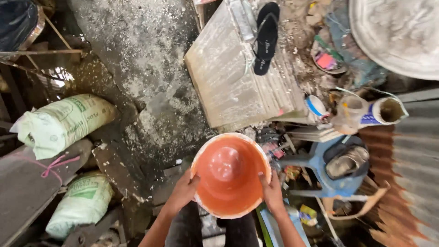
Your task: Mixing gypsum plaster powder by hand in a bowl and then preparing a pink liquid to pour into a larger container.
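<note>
Left of orange bucket (228,176): two pale green sacks (61,123).

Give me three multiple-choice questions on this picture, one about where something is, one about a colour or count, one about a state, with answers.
1. Where does the black sandal lie?
A. on the pale slab
B. inside the bucket
C. on a sack

2. What colour is the inside of the bucket?
A. blue
B. orange
C. green

3. How is the bucket held?
A. by one hand only
B. by both hands at its rim
C. by nobody, it stands on the floor

Answers:
1. A, the sandal rests at the slab's upper right part.
2. B, the inner wall and bottom show orange.
3. B, the left hand grips the rim on one side and the right hand on the other.
</note>
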